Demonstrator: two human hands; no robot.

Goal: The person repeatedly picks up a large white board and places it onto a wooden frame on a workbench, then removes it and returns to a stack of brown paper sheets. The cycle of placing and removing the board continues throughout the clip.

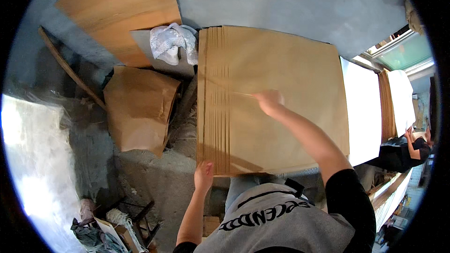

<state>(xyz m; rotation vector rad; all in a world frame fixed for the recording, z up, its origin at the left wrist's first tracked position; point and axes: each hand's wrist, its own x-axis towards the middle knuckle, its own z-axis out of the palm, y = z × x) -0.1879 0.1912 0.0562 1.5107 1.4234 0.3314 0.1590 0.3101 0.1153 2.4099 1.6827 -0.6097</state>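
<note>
In front of me lies a wide stack of brown paper sheets [286, 61], its left edges fanned out in narrow steps. My right hand [269, 102] is closed over the stack's left half, somewhat smeared by motion. From its fingers a thin, light stick [243, 94] points left toward the stepped edges; its exact kind is too blurred to tell. My left hand [203, 176] is at the near left corner of the stack, fingers curled in against the sheet edges.
White sheets [363, 112] and another brown stack [386, 105] continue rightward, where a co-worker [408, 152] stands. Left are a crumpled white cloth [173, 42], brown paper [138, 110], a leaning board [126, 9] and a curved wooden stick [70, 68]. Boxed clutter [115, 234] sits lower left.
</note>
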